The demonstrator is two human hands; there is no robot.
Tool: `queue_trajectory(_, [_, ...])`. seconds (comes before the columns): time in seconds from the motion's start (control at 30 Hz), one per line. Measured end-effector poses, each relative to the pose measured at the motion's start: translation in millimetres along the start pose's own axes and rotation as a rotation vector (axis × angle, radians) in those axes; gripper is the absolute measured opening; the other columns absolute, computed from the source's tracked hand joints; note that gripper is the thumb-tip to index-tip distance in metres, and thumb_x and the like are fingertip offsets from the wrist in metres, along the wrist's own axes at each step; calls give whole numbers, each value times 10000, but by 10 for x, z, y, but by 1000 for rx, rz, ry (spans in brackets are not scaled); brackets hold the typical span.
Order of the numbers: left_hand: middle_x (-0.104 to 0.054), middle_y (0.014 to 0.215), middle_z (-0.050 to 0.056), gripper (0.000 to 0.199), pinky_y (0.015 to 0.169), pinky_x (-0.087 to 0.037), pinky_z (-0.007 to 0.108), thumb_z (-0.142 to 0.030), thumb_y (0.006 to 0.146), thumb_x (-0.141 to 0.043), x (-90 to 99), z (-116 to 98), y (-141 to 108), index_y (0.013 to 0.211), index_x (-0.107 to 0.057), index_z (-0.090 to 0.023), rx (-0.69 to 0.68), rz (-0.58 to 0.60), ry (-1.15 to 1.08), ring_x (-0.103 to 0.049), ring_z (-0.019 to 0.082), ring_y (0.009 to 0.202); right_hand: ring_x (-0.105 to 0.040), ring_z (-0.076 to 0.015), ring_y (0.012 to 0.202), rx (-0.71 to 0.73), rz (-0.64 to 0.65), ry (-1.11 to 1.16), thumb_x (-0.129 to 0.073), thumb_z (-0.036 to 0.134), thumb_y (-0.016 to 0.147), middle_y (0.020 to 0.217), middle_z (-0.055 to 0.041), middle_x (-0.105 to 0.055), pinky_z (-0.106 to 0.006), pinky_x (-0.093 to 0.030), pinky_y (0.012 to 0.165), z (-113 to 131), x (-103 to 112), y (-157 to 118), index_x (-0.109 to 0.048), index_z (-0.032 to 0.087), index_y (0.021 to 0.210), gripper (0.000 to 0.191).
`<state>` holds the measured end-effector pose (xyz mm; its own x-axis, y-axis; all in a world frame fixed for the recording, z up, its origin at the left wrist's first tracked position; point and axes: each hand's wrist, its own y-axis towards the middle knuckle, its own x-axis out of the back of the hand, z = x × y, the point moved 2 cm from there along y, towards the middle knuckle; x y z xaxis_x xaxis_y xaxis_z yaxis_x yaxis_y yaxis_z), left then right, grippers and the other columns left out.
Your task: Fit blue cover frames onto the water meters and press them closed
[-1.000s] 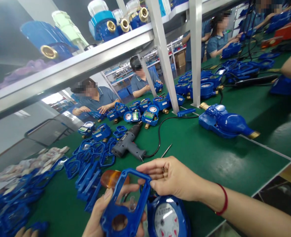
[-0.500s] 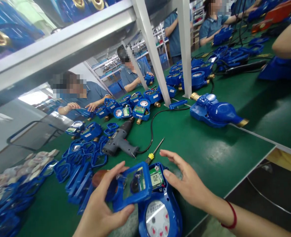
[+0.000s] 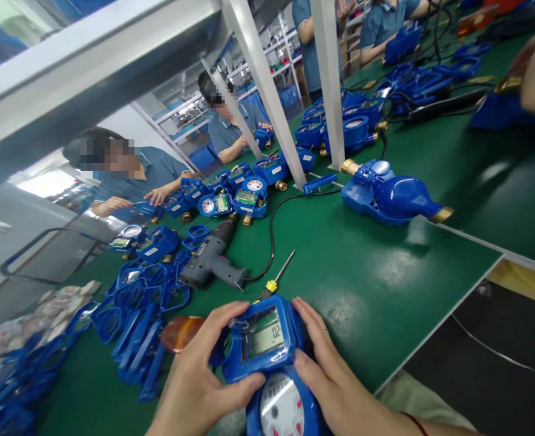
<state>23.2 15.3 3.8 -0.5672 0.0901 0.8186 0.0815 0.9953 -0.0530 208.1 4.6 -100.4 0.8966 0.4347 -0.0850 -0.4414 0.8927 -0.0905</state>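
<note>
Bare hands, a thin ring on the right hand (image 3: 335, 378), a red cord at its wrist.

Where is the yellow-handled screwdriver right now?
In the head view, the screwdriver lies on the green table just beyond the blue meter that both hands hold, right of the grey power drill.

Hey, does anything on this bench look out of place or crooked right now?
Nothing stands out. Both hands, left hand and right hand, press the blue cover squarely on the water meter. The power screwdriver lies on its side nearby.
</note>
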Motion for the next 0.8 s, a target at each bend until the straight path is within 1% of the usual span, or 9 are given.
queue_trajectory(0.1, [-579, 1237, 66, 618, 1011, -354, 350, -438, 614, -792, -14, -37, -6, 1170, -598, -252, 20, -90, -70, -500, 300, 1173, -85, -224, 1443, 44, -9, -21, -422, 436, 927, 1557, -121, -28, -466, -118, 1189, -15, -23, 6, -77, 174, 1484, 706])
queue_trajectory(0.17, [-600, 1199, 64, 608, 991, -361, 347, -456, 589, -801, -26, -51, -24, 1132, -623, -247, 31, -145, -103, -512, 301, 1146, -93, -230, 1440, 50, -12, -30, -451, 387, 914, 1551, -123, -34, -472, -127, 1188, -25, -30, 9, -71, 186, 1479, 710])
queue_trajectory(0.33, [-607, 1173, 70, 620, 972, -364, 356, -472, 584, -804, -57, -4, -91, 1128, -620, -239, 41, -195, -91, -520, 302, 1118, -117, -246, 1431, 59, -12, -30, -465, 371, 905, 1536, -127, -59, -480, -148, 1184, -17, -20, 19, -81, 199, 1468, 703])
queue_trajectory(0.53, [-597, 1180, 49, 599, 986, -393, 311, -448, 632, -790, -131, 61, -103, 1157, -580, -251, 4, -184, -110, -536, 257, 1114, -122, -247, 1429, 63, -28, -39, -469, 344, 894, 1532, -130, -75, -472, -150, 1184, -14, -29, 22, -95, 183, 1467, 703])
queue_trajectory(0.6, [-575, 1220, 48, 606, 1001, -396, 321, -441, 662, -770, -126, 92, -89, 1195, -546, -261, -43, -144, -47, -521, 256, 1150, -127, -238, 1430, 58, -34, -31, -475, 330, 889, 1533, -127, -83, -467, -152, 1184, -8, -35, 16, -106, 178, 1470, 704])
queue_trajectory(0.73, [-529, 1283, 33, 637, 998, -431, 344, -453, 724, -708, -76, 171, -56, 1282, -439, -303, -134, -21, 166, -513, 236, 1181, -135, -216, 1434, 33, -29, -12, -478, 312, 888, 1547, -122, -59, -436, -151, 1186, 26, -34, 0, -120, 154, 1484, 713])
queue_trajectory(0.8, [-537, 1270, 23, 625, 986, -452, 328, -478, 739, -683, -49, 196, -36, 1284, -427, -310, -163, -9, 208, -531, 220, 1162, -117, -210, 1439, 14, -12, -2, -486, 312, 881, 1553, -121, -33, -421, -141, 1187, 48, -30, -6, -111, 133, 1491, 738])
